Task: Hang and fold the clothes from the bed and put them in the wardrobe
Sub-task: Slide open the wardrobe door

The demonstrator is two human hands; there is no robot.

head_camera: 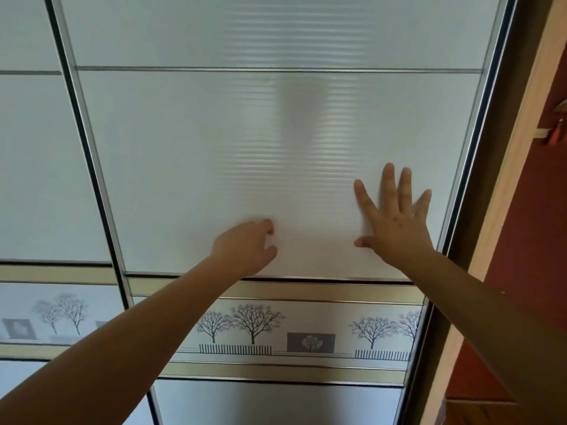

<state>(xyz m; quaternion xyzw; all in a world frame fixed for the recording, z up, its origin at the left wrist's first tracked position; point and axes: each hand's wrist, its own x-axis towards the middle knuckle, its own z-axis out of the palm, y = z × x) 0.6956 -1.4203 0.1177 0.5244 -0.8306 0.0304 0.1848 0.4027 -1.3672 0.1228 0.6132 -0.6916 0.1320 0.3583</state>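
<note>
Fingers (388,185) of the right hand (395,228) are spread wide and laid flat on the frosted middle panel of the sliding wardrobe door (214,164), holding nothing. The left hand (245,243) meets the same panel lower down and to the left. Its fingers are loosely bent with the tips toward the glass, and it too holds nothing. The wardrobe is right in front of the person and looks shut. Neither the clothes nor the bed can be seen from here.

As I read it, the person means to slide this door aside by pressing with the palms. The ribbed panel offers nothing to hook onto, so the hands could skid across it and the door stay put. An uneven push could also cock the door in its track. The right hand sits near the door's right edge, beside the pale wooden jamb (518,148), and a door rebounding there might nip it.

By my count there are two hands and two door leaves, the second door (36,148) lying to the left. The near leaf shows three frosted panels and one printed band of bare trees (276,329).
</note>
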